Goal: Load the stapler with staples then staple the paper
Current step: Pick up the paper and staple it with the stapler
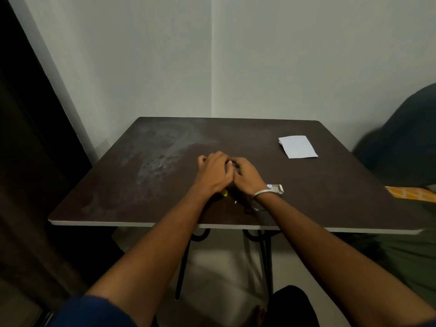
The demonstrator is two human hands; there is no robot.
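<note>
The stapler itself was almost wholly hidden: only a yellow tip [224, 193] peeked out beneath the left hand [215, 172], and whether that tip belonged to it could not be told for sure. Both hands were curled together near the middle of the table [118, 185], knuckles up, fingers tucked under and touching each other. The left hand seemed to be closed over something held down against the tabletop, probably to steady it; the right hand [247, 177] pressed in beside it, fingertips bent toward the same spot, as if working a small part or feeding staples in. What either hand actually gripped could not be seen. A pale bangle [263, 192] sat on the right wrist.

Just behind that wrist lay a small opened box [276, 188], likely the staple box, kept close for easy reach. A tiny pale speck [235, 202] rested on the table near the wrists, too small to identify. The paper [298, 147] lay flat toward the far right corner, well apart from the hands, untouched, so loading seemed to be the step in hand and stapling not yet begun.
</note>
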